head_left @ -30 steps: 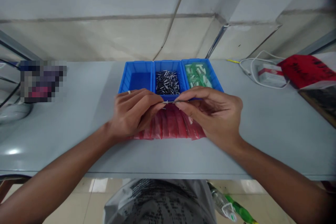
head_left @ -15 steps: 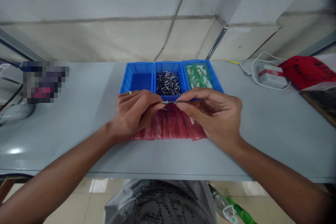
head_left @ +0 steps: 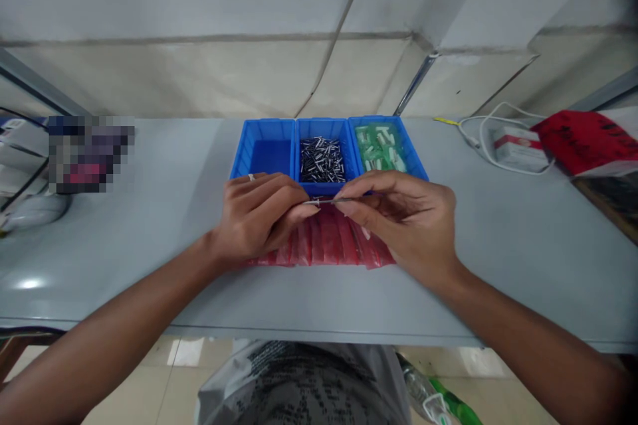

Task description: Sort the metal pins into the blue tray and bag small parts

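Note:
My left hand (head_left: 259,219), with a ring on one finger, pinches a small silver metal pin with a flange (head_left: 315,202) between thumb and fingertips. My right hand (head_left: 409,216) is closed in a pinch on a thin metal rod (head_left: 329,201) that lines up with the pin. The two meet end to end, or nearly so; whether they are one piece I cannot tell. Below both hands lie several red plastic packets (head_left: 326,239) in a row. Just beyond stands a blue bin (head_left: 323,188) of loose metal pins (head_left: 321,159).
An empty-looking blue bin (head_left: 239,153) stands left of the pins, and another blue bin (head_left: 416,156) with green-bagged white pieces (head_left: 381,146) stands right. A white box (head_left: 521,148), white cable (head_left: 486,163) and red sheet (head_left: 588,139) lie at right. A mouse (head_left: 40,211) sits left.
Both hands have come down slightly, still pinching the pin and the rod. The whole view has shifted a little; the bins and packets stay in place.

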`<state>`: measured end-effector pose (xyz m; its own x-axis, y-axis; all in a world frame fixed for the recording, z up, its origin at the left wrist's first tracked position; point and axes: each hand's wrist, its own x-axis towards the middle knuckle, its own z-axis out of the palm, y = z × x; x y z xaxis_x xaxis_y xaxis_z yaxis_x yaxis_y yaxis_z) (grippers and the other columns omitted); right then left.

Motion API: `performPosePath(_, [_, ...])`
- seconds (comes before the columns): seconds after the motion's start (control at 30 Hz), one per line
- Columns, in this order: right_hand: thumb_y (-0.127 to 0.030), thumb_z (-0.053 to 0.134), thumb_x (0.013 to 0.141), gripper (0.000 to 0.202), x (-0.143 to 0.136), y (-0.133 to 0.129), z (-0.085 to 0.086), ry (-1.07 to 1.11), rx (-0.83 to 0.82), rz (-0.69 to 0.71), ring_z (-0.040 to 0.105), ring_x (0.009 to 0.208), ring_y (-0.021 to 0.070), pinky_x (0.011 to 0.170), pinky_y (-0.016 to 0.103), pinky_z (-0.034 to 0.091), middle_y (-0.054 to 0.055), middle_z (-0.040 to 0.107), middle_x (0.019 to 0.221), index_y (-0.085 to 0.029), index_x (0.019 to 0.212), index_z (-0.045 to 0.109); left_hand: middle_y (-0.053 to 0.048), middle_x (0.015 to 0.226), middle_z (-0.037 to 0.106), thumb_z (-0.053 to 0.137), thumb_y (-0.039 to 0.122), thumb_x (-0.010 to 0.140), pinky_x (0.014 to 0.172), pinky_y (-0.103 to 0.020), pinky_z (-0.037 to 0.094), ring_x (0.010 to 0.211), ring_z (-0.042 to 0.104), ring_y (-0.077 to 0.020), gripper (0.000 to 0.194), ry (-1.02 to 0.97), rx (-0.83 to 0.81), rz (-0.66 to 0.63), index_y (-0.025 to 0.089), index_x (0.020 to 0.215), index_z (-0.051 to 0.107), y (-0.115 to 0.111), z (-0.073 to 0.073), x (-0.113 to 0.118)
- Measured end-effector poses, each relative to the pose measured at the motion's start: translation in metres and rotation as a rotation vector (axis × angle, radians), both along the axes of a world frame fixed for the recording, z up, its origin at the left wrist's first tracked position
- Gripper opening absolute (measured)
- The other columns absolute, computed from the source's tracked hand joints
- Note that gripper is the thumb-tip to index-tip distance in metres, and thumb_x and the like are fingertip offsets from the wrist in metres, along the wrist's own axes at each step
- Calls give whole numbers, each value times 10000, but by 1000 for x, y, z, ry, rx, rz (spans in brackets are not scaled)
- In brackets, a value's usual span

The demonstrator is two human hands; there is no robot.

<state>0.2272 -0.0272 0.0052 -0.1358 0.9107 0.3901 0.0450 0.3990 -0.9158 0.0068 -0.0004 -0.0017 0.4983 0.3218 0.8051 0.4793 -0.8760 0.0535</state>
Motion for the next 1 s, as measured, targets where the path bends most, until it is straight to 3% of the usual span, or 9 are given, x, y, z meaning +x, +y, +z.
performPosePath(0.1, [-198,803,847,138,1,2,1,-21,-101,110,709,796,128,643,244,573,-3,768,907,-245,968,755,13,585,567,571,227,1000,528,-270,382,520,515,-93,304,-2,-13,51,158,705,557,-1,3,-1])
performPosePath(0.2, [-202,781,863,234,-1,4,0,-11,-162,201,703,736,118,531,207,539,0,762,884,-234,1088,727,6,595,585,592,194,982,533,-278,384,527,519,-101,269,29,-21,40,156,716,568,0,2,-1])
performPosePath(0.33, [-236,779,866,103,-3,5,-1,-1,-193,147,644,586,78,496,187,513,-12,736,783,-205,960,749,-6,651,639,580,201,990,569,-275,420,569,559,-114,229,53,-31,-14,159,764,581,1,-3,-2])
performPosePath(0.53, [-268,807,841,120,1,9,-4,13,-259,162,566,426,62,432,195,494,-2,749,695,-175,912,784,6,667,634,551,242,1008,580,-275,400,586,565,-110,242,24,-74,50,169,780,584,2,-4,-3])
performPosePath(0.63, [-276,794,861,163,3,16,-6,107,-326,99,680,563,95,459,182,530,55,810,880,-189,999,798,-3,678,647,535,177,987,576,-276,395,590,572,-110,209,-66,-73,93,166,786,589,2,-1,-2])
performPosePath(0.73, [-268,732,919,292,4,20,-5,273,-342,86,766,1028,191,729,262,654,84,756,1253,-242,1210,741,9,640,613,552,132,957,557,-277,369,557,537,-102,215,-54,-59,139,168,745,566,2,0,-2])
performPosePath(0.83, [-250,657,970,343,6,17,-2,140,-213,61,755,1089,209,839,351,669,69,722,1325,-268,1312,679,32,597,543,579,132,939,542,-284,330,527,468,-97,247,-22,-33,154,177,701,528,2,-1,-1])
performPosePath(0.93, [-200,634,971,249,6,11,-7,-353,163,19,779,898,186,777,339,668,51,801,1105,-234,1192,741,39,592,522,587,131,933,544,-279,321,532,444,-95,253,-26,-26,154,181,695,517,3,-2,0])
performPosePath(1.0, [-177,630,966,210,5,8,-13,-720,420,78,767,922,219,858,397,656,72,803,1059,-195,1129,761,39,597,524,586,131,935,549,-274,323,538,436,-95,248,-24,-31,159,181,701,518,3,-2,0])
